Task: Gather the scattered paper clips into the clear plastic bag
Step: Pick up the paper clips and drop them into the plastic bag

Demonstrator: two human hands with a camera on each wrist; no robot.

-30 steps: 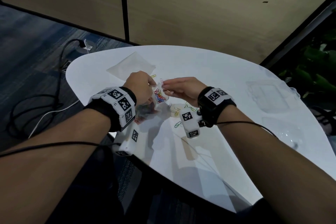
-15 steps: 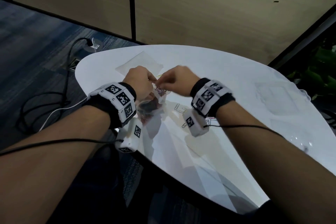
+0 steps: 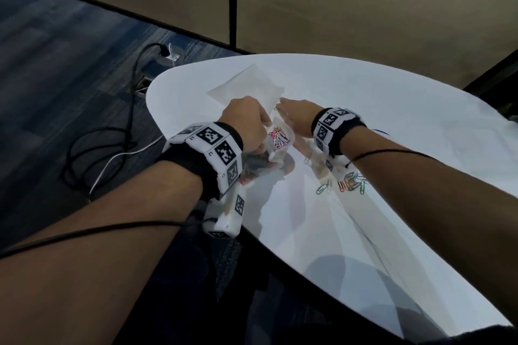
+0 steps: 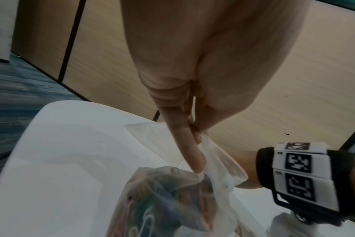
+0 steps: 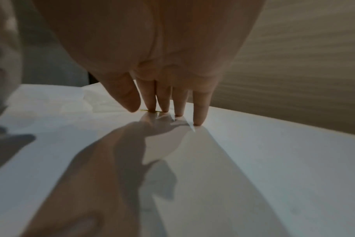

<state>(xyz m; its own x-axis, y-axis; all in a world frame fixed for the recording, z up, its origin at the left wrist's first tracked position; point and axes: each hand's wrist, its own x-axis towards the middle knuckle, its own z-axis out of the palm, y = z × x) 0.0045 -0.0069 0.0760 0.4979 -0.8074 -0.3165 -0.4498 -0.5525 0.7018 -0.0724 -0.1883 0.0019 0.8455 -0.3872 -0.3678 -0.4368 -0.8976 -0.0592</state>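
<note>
a white table (image 3: 364, 109) stands by tan wall panels (image 3: 350, 3) over blue carpet (image 3: 70, 50). the left hand (image 3: 246, 126) pinches the rim of the clear bag (image 3: 279, 143), which holds coloured clips. the right hand (image 3: 297, 117) lies flat, straight fingers (image 5: 162, 102) pressing what seems a yellow clip (image 5: 145, 110). loose paper clips (image 3: 349, 185) lie near the right wrist; an empty bag (image 3: 246, 87) lies beyond the hands.

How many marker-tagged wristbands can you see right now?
2. The left wristband sits beside the clear plastic bag; the right wristband is farther right, over the white table. None looks hidden.
</note>
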